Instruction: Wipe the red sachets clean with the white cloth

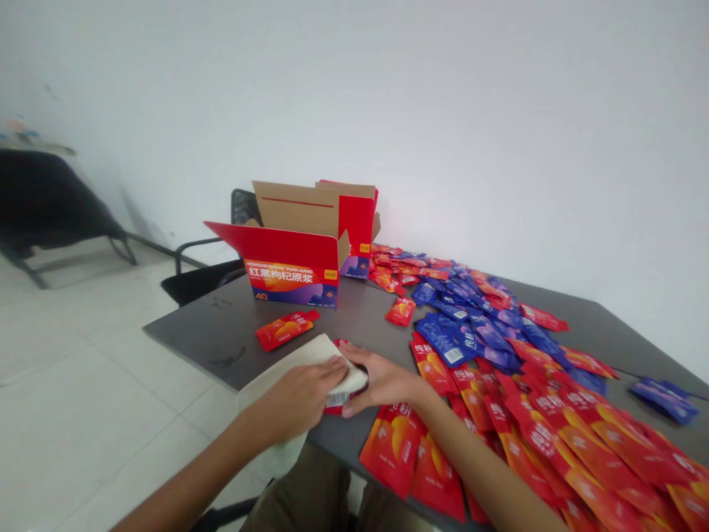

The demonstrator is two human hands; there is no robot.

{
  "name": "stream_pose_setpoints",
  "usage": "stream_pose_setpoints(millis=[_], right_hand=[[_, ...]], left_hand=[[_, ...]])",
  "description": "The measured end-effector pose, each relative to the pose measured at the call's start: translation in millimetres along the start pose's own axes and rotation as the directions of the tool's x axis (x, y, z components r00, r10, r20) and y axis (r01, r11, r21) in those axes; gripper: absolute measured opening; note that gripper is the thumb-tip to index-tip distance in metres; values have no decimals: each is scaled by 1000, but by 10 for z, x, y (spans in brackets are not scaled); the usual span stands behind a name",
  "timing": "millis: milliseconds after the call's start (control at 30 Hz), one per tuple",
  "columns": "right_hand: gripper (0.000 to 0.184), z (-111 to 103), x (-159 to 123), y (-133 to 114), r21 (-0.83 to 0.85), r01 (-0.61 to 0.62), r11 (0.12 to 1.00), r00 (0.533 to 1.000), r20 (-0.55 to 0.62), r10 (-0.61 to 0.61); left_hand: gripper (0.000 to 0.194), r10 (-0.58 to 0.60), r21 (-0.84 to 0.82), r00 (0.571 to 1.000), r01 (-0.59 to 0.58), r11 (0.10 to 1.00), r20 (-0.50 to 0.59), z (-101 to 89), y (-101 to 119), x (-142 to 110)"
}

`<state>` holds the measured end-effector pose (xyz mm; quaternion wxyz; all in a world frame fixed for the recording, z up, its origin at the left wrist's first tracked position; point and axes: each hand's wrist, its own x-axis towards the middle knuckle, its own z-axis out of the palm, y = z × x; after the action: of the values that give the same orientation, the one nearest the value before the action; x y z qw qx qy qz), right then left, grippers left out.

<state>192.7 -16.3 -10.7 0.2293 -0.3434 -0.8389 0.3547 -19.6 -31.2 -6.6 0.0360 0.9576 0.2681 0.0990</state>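
Note:
At the near edge of the dark table, my left hand (302,395) presses a cream cloth (318,353) down over a red pouch (335,403). Part of the cloth hangs over the edge. Only a strip of that pouch shows, with a white barcode label; the cloth and my fingers hide the rest. My right hand (382,377) grips the pouch's right side between thumb and fingers. Another red pouch (286,329) lies flat just beyond the cloth. A small red pouch (401,311) rests farther back to the right.
Open red-and-purple carton (293,281) stands at the back left, with a second carton (355,229) behind it. Red pouches (548,436) and blue pouches (470,325) are heaped across the right side. A black chair (202,277) stands beyond the table, near a white wall.

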Motion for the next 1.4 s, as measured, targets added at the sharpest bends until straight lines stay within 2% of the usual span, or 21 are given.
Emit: stream_pose_setpoints(millis=[67,100,233,300,467,500,667,733,867,900,1000,1067,1167,1267,1300,1400], right_hand=[[109,-1,9,3,-14,16,1000,1000,1,-16],[110,-2,11,-1,-17,12,1000,1000,1,-12],[103,-10,1,-35,-4,-27,1000,1000,-6,27],[101,-12,-2,-41,4,-37,999,999,-9,37],[106,-8,7,-15,-6,10,1000,1000,0,-10],[106,-8,6,-12,-5,19,1000,1000,0,-19],[102,-8,-5,-21,9,-52,999,998,-19,52],[102,-5,0,-14,5,-44,999,999,-3,44],[112,1,11,2,-10,-20,1000,1000,-7,20],[111,0,10,-2,-13,-20,1000,1000,-10,20],[104,-8,1,-31,-4,-46,999,999,-17,46],[101,-12,-2,-45,9,-42,999,999,-24,42],[99,-7,5,-32,5,3,1000,1000,-2,-3],[106,1,10,-6,-12,-3,1000,1000,-19,3],[107,1,8,-4,-14,-3,1000,1000,-22,2],[100,-5,-2,-16,-3,-6,1000,1000,-18,6]], left_hand=[[54,96,-15,995,-96,995,15,21,47,-47],[54,107,-22,994,-106,994,14,26,45,-57],[53,-66,-26,998,65,998,-23,9,-88,0],[51,-98,-16,995,98,995,-24,6,-106,22],[54,93,-35,996,-93,995,4,36,32,-49],[54,90,-40,996,-90,995,-4,36,27,-50],[50,-100,-14,994,100,995,-39,23,-100,31],[50,-67,10,997,67,998,-26,42,-56,18],[53,102,-10,995,-102,995,-12,78,65,-61],[53,91,-18,996,-91,996,-14,70,54,-61],[52,-65,-25,998,65,998,-22,16,-53,-5],[51,-127,-22,992,126,992,-23,-14,-90,26],[55,-29,-23,999,28,999,-16,-10,-6,-5],[58,83,-38,997,-83,996,-1,13,80,-51],[58,65,-41,998,-65,997,5,13,75,-46],[56,-84,-31,996,84,996,20,-4,-2,15]])
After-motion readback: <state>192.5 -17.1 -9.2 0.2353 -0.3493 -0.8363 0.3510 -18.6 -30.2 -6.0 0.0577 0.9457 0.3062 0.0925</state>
